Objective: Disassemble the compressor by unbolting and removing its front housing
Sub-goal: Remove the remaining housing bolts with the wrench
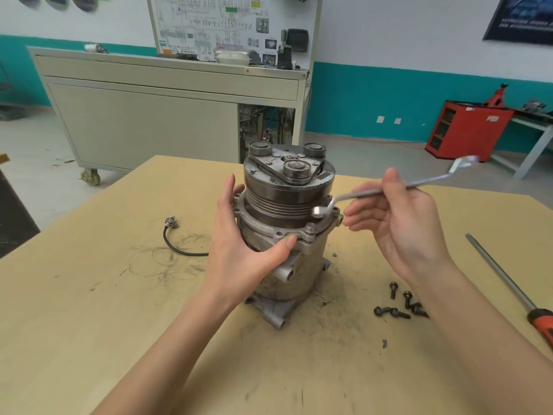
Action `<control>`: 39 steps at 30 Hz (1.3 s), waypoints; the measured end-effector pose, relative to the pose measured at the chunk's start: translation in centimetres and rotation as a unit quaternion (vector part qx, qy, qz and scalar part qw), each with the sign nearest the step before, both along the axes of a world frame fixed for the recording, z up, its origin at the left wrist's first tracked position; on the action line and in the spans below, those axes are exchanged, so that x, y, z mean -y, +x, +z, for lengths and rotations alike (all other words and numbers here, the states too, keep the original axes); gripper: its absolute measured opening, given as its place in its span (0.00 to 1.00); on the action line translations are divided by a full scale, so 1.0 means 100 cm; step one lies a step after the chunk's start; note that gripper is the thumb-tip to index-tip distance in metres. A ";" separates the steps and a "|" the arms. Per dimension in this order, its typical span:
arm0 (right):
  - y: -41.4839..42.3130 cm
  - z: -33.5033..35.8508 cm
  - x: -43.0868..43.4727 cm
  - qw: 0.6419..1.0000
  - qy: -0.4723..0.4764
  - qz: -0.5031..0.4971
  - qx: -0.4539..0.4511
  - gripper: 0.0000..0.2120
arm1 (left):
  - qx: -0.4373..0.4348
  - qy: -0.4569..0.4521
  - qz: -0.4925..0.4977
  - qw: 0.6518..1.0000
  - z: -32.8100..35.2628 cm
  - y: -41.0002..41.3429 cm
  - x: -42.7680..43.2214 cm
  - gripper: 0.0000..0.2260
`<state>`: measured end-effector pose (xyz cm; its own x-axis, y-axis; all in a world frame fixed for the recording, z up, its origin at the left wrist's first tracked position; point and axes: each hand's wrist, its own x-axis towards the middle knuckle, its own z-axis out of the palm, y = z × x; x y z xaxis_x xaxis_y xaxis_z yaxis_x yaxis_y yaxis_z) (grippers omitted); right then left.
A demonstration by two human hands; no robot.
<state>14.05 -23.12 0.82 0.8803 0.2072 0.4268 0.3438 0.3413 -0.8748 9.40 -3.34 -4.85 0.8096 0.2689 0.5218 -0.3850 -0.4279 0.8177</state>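
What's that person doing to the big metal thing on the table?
A person is taking a compressor apart on the table. The left hand grips the compressor to steady it. The right hand pinches a wrench, whose ring end is down at the flange under the pulley. One bolt sits in the flange at the front. Several loose bolts lie on the table, near a screwdriver.
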 end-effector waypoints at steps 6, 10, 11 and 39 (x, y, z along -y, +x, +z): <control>-0.037 -0.010 -0.008 0.982 -0.050 -0.088 0.156 0.15 | 0.006 0.000 0.001 1.000 0.001 0.000 0.001 0.47; -0.047 -0.020 -0.006 0.966 -0.085 -0.094 0.227 0.14 | 0.009 -0.001 -0.001 1.000 0.000 0.000 0.001 0.48; -0.048 -0.025 -0.006 0.959 -0.095 -0.101 0.247 0.14 | 0.012 -0.005 -0.003 1.000 0.000 0.000 0.001 0.48; -0.044 -0.006 -0.005 0.955 -0.122 -0.080 0.259 0.12 | 0.028 -0.014 -0.010 0.999 -0.002 0.002 0.001 0.47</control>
